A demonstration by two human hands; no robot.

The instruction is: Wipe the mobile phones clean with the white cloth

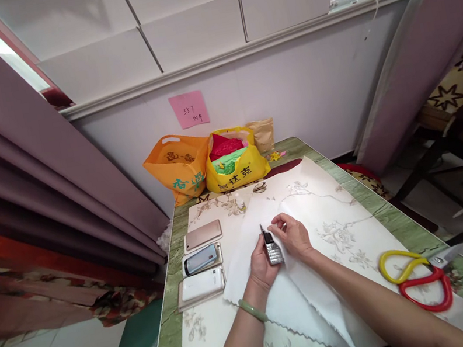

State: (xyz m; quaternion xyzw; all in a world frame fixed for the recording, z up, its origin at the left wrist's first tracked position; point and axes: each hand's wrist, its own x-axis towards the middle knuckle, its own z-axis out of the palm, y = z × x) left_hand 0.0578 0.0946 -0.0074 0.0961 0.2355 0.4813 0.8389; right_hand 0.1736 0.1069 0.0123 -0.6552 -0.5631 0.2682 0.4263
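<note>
My left hand (pixel 263 266) is wrapped round a keypad mobile phone (pixel 274 252), its silver keys facing up. Just to the right, my right hand (pixel 291 235) pinches a fold of white cloth (pixel 286 300) close to the phone's upper edge. The cloth has a wavy edge and spreads beneath both hands over the table. Left of them lie a rose-gold smartphone (pixel 203 235), a blue-grey phone (pixel 200 260) and a white phone (pixel 203 285); the lower two rest on other phones.
Orange (pixel 187 172) and yellow (pixel 238 175) bags stand at the table's back, beside a brown paper pouch (pixel 263 134). Large scissors (pixel 428 271) with yellow and red handles lie at the right edge. A small bottle (pixel 240 202) and glasses (pixel 259 188) sit behind the cloth.
</note>
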